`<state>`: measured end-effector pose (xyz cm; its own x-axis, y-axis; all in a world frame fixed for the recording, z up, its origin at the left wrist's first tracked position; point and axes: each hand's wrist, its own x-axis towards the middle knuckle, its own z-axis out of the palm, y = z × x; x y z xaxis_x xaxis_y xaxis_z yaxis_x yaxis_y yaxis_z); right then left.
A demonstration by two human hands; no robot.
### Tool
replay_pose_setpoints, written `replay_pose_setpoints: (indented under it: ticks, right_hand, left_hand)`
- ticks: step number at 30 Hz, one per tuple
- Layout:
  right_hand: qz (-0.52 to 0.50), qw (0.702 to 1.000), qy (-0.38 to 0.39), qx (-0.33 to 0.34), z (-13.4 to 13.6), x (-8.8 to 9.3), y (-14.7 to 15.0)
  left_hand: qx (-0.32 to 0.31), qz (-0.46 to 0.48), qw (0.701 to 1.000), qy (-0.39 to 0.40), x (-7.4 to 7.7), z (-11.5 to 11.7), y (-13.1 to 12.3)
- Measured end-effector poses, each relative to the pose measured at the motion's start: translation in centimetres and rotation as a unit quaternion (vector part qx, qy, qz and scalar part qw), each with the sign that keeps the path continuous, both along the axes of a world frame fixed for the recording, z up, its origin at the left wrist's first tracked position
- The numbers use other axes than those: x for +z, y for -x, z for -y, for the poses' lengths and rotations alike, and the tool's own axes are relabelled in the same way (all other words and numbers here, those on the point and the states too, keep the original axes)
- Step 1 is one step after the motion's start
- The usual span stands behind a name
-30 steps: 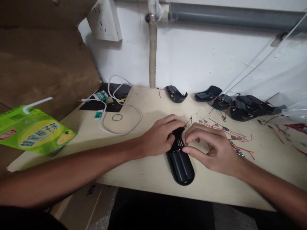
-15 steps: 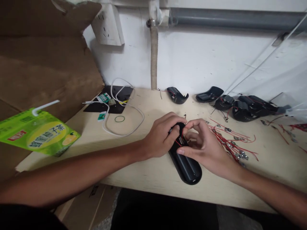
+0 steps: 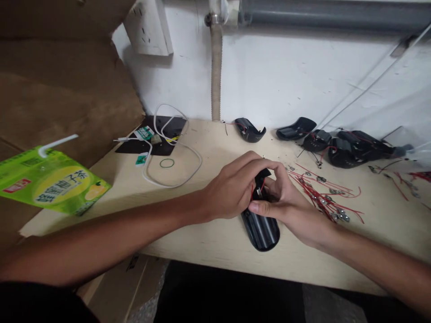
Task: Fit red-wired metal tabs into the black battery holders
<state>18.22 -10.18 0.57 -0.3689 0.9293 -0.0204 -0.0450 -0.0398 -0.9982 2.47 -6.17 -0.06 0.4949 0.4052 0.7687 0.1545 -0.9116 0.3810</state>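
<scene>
A long black plastic shell (image 3: 261, 229) lies on the pale wooden bench (image 3: 208, 237) near its front edge. My left hand (image 3: 232, 188) wraps its far end, fingers curled over the top. My right hand (image 3: 286, 204) meets it from the right, thumb and fingers pinched on a small metal contact with a red wire (image 3: 258, 192) at the shell's open part. Both hands touch each other over the shell. What sits under the fingers is hidden.
Loose red wires with metal tabs (image 3: 323, 197) lie right of my hands. More black shells (image 3: 346, 146) stand along the wall, one apart (image 3: 249, 130). A white cable (image 3: 175, 166), a black pad (image 3: 158, 139), a green drink carton (image 3: 50, 181) and brown cardboard (image 3: 60, 89) are left.
My right hand has closed in on the shell and now pinches at its open part against my left hand. The shell's near end has lifted and shifted slightly.
</scene>
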Motion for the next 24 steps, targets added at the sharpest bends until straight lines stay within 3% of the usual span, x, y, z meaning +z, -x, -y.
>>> replay_pose_setpoints:
  ticks: [14,20,24]
  right_hand:
    - [0.005,1.0,-0.008,-0.008,0.0,0.1,-0.1]
    - [-0.072,0.996,-0.018,-0.056,-0.2,-0.7,-0.6]
    - [-0.06,0.995,-0.017,-0.077,0.1,-0.9,-0.5]
  left_hand:
    - [0.0,-0.009,1.0,-0.029,0.2,-0.1,0.1]
    - [0.027,0.008,0.998,-0.049,0.7,-0.3,0.6]
    - [0.044,0.005,0.998,-0.049,0.9,-0.3,1.0]
